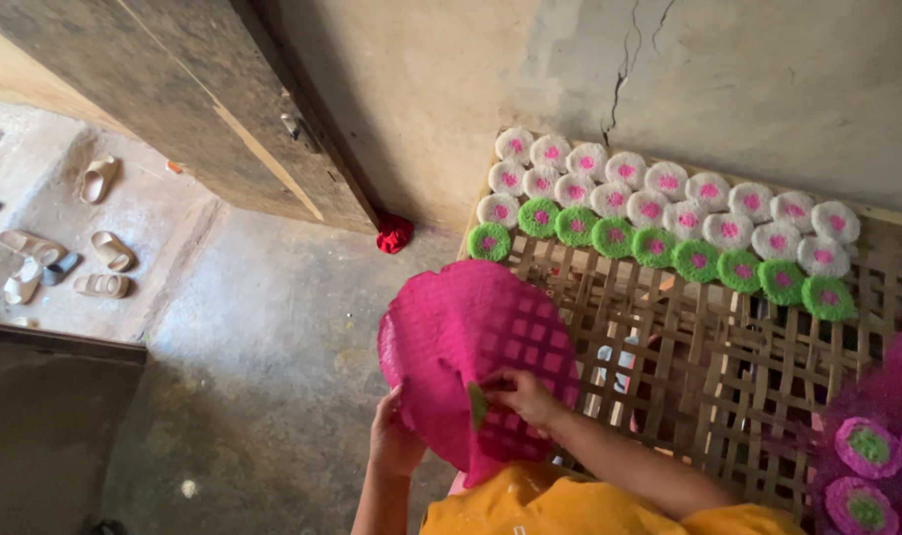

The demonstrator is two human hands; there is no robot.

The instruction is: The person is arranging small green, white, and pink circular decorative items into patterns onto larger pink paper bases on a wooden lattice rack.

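My left hand (393, 438) grips the lower left edge of a round pink mesh tray (471, 342) and holds it tilted above the bamboo lattice rack (713, 367). My right hand (525, 394) rests on the tray's face, its fingers pinching a small green piece (477, 404). Part of the tray's surface is an open grid. Rows of round white cakes with pink centres (659, 183) and green cakes with pink centres (654, 246) lie along the rack's far side.
Purple cakes with green centres (867, 451) sit at the right edge. A red cloth (393, 234) lies on the concrete floor by the wall. A wooden door (213, 99) stands open; several sandals (99, 272) lie outside. The wall behind is cracked.
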